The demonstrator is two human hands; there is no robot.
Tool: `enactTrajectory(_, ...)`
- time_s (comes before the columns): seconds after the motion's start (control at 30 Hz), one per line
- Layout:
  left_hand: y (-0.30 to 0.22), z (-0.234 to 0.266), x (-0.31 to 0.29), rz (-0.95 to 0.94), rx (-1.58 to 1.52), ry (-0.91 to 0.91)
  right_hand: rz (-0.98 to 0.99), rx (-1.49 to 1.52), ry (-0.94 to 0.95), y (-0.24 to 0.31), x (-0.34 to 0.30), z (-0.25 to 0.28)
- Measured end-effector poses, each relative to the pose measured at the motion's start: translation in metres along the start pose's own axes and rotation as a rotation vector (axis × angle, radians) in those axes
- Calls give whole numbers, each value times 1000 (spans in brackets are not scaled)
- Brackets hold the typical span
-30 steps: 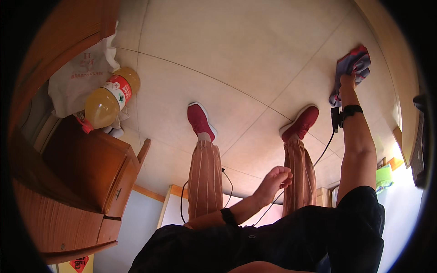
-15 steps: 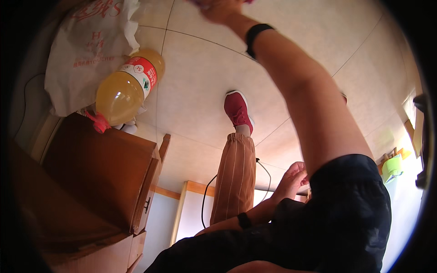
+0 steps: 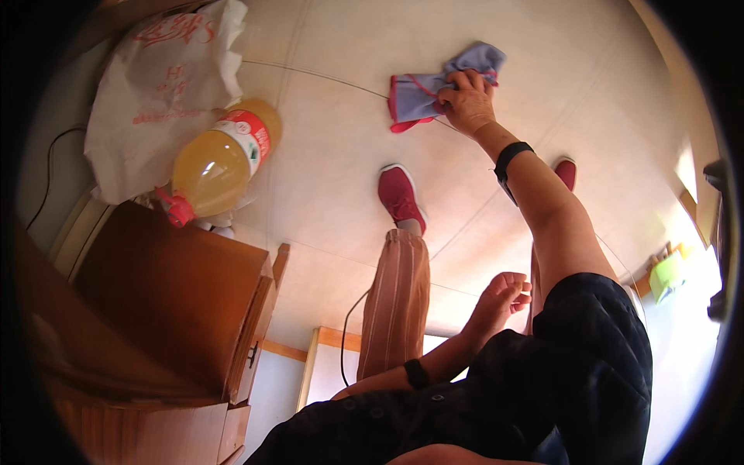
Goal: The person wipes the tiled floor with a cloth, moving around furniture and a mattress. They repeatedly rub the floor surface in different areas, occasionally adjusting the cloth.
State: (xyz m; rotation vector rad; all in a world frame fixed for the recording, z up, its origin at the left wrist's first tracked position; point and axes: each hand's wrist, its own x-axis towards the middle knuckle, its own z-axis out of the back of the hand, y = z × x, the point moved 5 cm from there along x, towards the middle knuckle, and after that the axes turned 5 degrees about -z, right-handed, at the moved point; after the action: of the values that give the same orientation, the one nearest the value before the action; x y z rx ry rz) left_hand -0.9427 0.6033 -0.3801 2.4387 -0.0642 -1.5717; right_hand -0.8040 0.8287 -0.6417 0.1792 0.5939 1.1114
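My right hand (image 3: 469,106) is closed on a grey-blue cleaning cloth (image 3: 418,94) with pink edging, held against the pale tiled floor (image 3: 333,139). The cloth is bunched under the fingers and spreads out on both sides. Close to my body, my left hand (image 3: 500,302) hangs with loosely bent fingers, and no object shows in it. A red shoe (image 3: 399,194) and a striped brown trouser leg (image 3: 395,298) stand between the arms and the cabinet side. The second red shoe (image 3: 566,172) shows behind my right forearm.
On the left, a large bottle of yellowish liquid (image 3: 209,174) with a red cap lies beside a white plastic bag (image 3: 159,101). Below them is a brown wooden cabinet (image 3: 178,294). A dark cable (image 3: 347,341) loops near the trouser leg. Something light green (image 3: 666,279) hangs at the right.
My right hand has come down and to the right from the top edge, bringing the cloth fully into view. The second shoe shows more. My left hand stays nearly in place.
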Motion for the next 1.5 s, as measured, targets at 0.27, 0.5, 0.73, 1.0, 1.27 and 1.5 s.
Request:
enactTrajectory(0.27,-6,-8,-15,-38,4,-43,-246,18,101,-29,-124,-31)
enactTrajectory(0.5,35,5,-13,-74,-20,-44,199,-211,46,-40,-50,6)
enactTrajectory(0.73,88,19,-2,187,156,-207,-385,17,-226,-190,-136,37)
enactTrajectory(1.0,96,22,9,69,366,-162,-1408,402,-404,-396,-340,13)
enactTrajectory(1.27,134,39,10,160,313,-181,-760,138,-362,-294,-136,54)
enactTrajectory(1.5,120,32,16,135,305,-156,-78,225,-146,-114,-150,-19)
